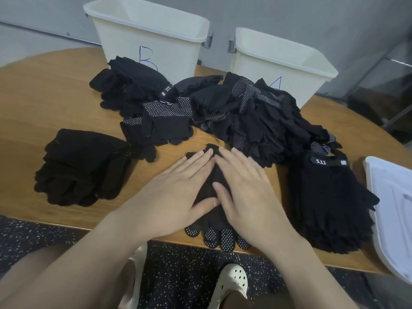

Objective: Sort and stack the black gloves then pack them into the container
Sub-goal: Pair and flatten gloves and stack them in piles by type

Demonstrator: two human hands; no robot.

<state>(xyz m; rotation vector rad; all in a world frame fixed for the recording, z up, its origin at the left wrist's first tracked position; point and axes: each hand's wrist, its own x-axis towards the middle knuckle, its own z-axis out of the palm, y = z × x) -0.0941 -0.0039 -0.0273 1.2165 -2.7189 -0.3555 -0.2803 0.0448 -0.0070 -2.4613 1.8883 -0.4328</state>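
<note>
**Both palms flattening a glove at the table edge**

Nearest: left hand [178,186] and right hand [247,188] lie flat, fingers straight, side by side on one dotted glove [214,233]. Nothing is gripped; both press down. The glove's fingertips, grip dots up, hang just over the near edge of the wooden table [44,103]. Likely reason: smoothing it so it lies flat for stacking.

Either side: a neat left stack [82,168] sits apart from the hands; a taller right stack [334,208], its top glove tagged "5.11", sits close to the right hand. Separate piles suggest sorting by type. A white lid [392,215] lies at the far right edge.

Middle: an unsorted heap [223,112] of black gloves, some dotted, some plain, spreads across the table just beyond the fingertips. Much sorting appears left to do.

Far: bin B [147,32] and bin A [283,61], cream plastic, stand behind the heap. No gloves show inside; their interiors are only partly visible.
</note>
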